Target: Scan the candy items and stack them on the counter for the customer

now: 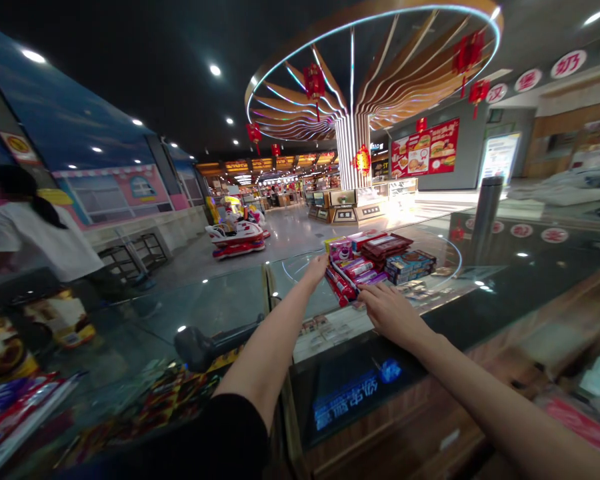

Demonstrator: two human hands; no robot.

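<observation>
On the glass counter (325, 333) ahead of me lies a cluster of packaged snacks. Red tube-shaped packs (341, 285) are at its near left, with purple-wrapped packs (375, 278) beside them. A pink box with a cartoon face (341, 251), a brown packet (387, 247) and a dark blue box (411, 265) sit around these. My left hand (317, 268) is closed at the cluster's left edge, fingertips partly hidden. My right hand (387, 308) curls its fingers at the near edge. A thin pale strip (344, 276) runs between both hands; what it belongs to is unclear.
A dark handheld device (200, 348) lies on the counter to the left, near bagged snacks (10, 413). A metal post (486, 207) rises at the right. Beyond are a person in a white top (55, 233), a kiddie ride (237, 237) and a round display stand (353, 203).
</observation>
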